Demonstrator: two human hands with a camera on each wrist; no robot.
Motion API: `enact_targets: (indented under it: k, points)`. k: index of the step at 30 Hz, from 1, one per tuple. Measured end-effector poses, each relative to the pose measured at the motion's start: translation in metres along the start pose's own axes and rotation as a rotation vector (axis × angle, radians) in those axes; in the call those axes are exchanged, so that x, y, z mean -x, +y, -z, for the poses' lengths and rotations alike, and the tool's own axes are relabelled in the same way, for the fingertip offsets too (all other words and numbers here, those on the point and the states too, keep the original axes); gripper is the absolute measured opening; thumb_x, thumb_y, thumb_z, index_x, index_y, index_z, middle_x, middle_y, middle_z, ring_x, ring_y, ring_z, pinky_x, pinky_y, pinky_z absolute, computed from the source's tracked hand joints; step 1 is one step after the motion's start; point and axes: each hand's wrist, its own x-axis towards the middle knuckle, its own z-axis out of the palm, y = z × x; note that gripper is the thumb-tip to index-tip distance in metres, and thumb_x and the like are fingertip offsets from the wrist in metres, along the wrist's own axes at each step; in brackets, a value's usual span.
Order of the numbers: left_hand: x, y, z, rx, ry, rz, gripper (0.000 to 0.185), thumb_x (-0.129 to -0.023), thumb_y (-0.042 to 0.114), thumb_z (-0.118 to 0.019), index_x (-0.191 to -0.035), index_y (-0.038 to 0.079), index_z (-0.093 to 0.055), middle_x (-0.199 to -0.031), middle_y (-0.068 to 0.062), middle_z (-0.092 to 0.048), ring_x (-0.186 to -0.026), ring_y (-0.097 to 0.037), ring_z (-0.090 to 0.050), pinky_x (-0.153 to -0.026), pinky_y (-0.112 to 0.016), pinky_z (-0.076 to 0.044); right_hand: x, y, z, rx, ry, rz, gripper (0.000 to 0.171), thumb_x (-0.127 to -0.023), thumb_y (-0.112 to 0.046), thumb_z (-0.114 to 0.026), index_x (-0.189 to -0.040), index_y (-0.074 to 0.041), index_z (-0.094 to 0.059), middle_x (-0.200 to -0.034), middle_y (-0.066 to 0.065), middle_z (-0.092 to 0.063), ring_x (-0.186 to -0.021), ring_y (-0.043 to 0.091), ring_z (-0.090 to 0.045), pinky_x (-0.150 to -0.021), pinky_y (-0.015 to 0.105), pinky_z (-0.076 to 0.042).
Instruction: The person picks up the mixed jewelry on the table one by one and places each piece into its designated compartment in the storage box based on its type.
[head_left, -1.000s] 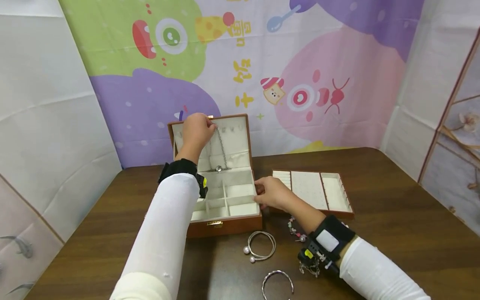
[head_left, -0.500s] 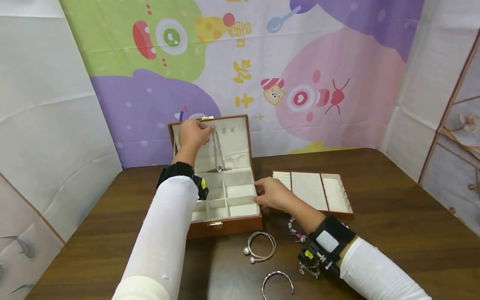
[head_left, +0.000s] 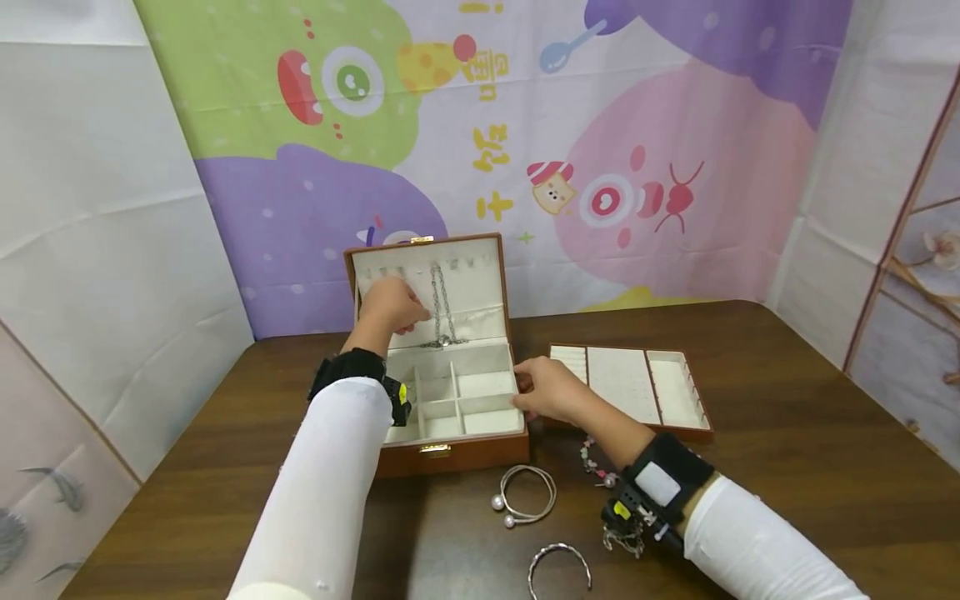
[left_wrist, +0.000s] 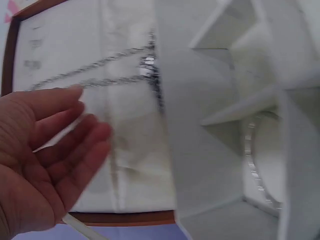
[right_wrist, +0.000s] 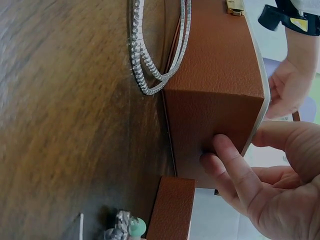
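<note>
A silver chain necklace (head_left: 441, 307) hangs inside the raised lid of the brown leather jewellery box (head_left: 450, 450) on the dark wooden table (head_left: 787, 450). The left hand (head_left: 390, 304) hovers just beside it, fingers relaxed and apart. The right hand (head_left: 551, 392) grips the box's right side, thumb and fingers clamped on its wall

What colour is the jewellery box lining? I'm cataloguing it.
White lining inside the brown jewellery box; head view shows it best.
</note>
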Motion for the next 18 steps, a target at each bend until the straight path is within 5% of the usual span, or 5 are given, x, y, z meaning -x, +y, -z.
enact_targets:
  k: [5,10,18]
  points:
    - [0.002,0.001,-0.02,-0.085,-0.113,0.06,0.034,-0.086,0.037,-0.074,-0.077,0.004,-0.068,-0.069,-0.01,-0.067,-0.062,-0.021,-0.064,-0.058,-0.029,-0.049,0.0,0.0,-0.001,0.02,0.005,-0.003,0.051,-0.087,0.001,-0.068,-0.133,0.012,-0.05,-0.097,0.018,-0.069,-0.063,0.018,-0.067,-0.062,0.034,-0.058]
    - [0.0,0.011,-0.041,-0.195,-0.051,0.059,0.042,-0.081,0.05,-0.074,-0.081,0.009,-0.066,-0.081,-0.007,-0.063,-0.066,-0.02,-0.057,-0.056,-0.032,-0.046,0.001,0.003,-0.003,0.041,0.003,-0.004,0.049,-0.089,-0.001,-0.068,-0.133,0.01,-0.051,-0.098,0.016,-0.07,-0.062,0.017,-0.067,-0.062,0.033,-0.058]
    - [-0.009,0.031,-0.052,-0.298,0.003,0.158,0.05,-0.075,0.052,-0.08,-0.096,0.007,-0.071,-0.098,-0.011,-0.068,-0.074,-0.02,-0.062,-0.054,-0.031,-0.047,0.001,0.001,0.001,0.074,0.002,-0.009,0.05,-0.089,-0.003,-0.068,-0.134,0.009,-0.051,-0.101,0.016,-0.07,-0.061,0.016,-0.067,-0.062,0.031,-0.057]
